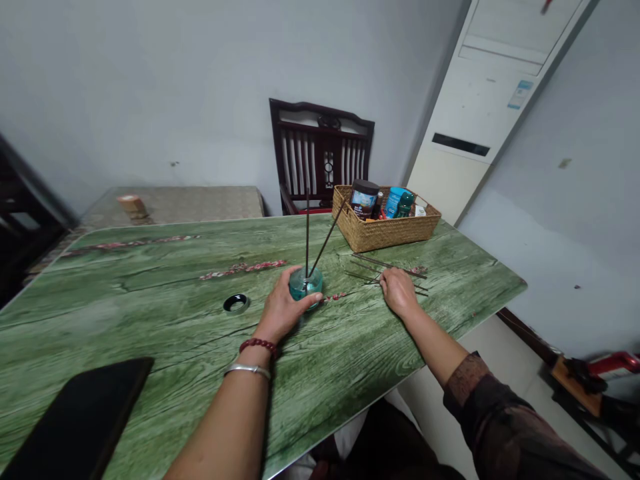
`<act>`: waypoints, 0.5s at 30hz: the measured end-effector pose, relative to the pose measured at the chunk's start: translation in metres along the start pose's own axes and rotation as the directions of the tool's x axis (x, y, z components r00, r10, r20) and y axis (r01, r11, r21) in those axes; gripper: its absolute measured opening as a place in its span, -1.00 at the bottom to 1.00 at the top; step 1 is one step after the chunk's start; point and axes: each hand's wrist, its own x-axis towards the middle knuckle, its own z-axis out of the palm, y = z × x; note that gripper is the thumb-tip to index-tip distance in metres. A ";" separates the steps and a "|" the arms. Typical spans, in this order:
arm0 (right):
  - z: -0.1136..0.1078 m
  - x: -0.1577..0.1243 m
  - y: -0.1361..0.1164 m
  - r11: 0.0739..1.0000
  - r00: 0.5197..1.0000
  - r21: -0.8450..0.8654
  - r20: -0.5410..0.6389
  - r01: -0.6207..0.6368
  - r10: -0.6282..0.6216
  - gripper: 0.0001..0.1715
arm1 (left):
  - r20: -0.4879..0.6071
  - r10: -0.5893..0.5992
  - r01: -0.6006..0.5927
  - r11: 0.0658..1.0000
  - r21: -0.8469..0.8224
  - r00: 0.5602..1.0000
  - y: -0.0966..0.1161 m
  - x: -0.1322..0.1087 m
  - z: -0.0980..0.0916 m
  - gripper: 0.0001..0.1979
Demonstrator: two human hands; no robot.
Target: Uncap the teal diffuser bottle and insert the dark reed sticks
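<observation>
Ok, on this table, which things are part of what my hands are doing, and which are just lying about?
In use:
left hand
glass jar
two sticks in it
right hand
loose sticks

Lying about:
wicker basket
black ring
black device

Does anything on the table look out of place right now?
One dark stick in the teal glass jar leans sharply toward the wicker basket, unlike the near-upright stick beside it. A black ring lies alone on the green tabletop.
</observation>
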 end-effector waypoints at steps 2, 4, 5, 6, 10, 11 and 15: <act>-0.012 0.002 -0.004 0.994 0.994 0.106 -0.105 0.036 -0.025 -0.79 | 0.004 0.009 -0.009 1.000 -0.011 1.000 0.000 0.000 0.000 -0.21; -0.029 0.008 -0.011 0.957 0.967 0.271 -0.252 0.106 -0.036 -0.83 | 0.003 0.018 -0.018 1.000 -0.010 1.000 0.000 0.000 0.000 -0.21; -0.040 0.011 -0.017 0.916 0.946 0.371 -0.323 0.155 -0.029 -0.85 | 0.001 0.019 -0.019 1.000 -0.007 1.000 0.001 -0.001 0.000 -0.22; -0.051 0.015 -0.024 0.856 0.924 0.474 -0.382 0.208 -0.012 -0.88 | -0.002 0.018 -0.018 1.000 -0.004 1.000 0.001 -0.001 0.000 -0.22; -0.092 0.031 -0.063 0.450 0.880 0.808 -0.465 0.380 0.091 -0.87 | -0.005 0.018 -0.018 1.000 -0.009 1.000 0.003 -0.002 0.000 -0.24; -0.099 0.034 -0.074 0.347 0.880 0.846 -0.463 0.404 0.105 -0.85 | -0.006 0.017 -0.017 1.000 -0.010 1.000 0.003 -0.002 -0.001 -0.25; -0.108 0.044 -0.112 0.083 0.890 0.896 -0.443 0.436 0.109 -0.80 | -0.018 0.017 -0.017 1.000 0.000 1.000 0.005 -0.003 -0.001 -0.25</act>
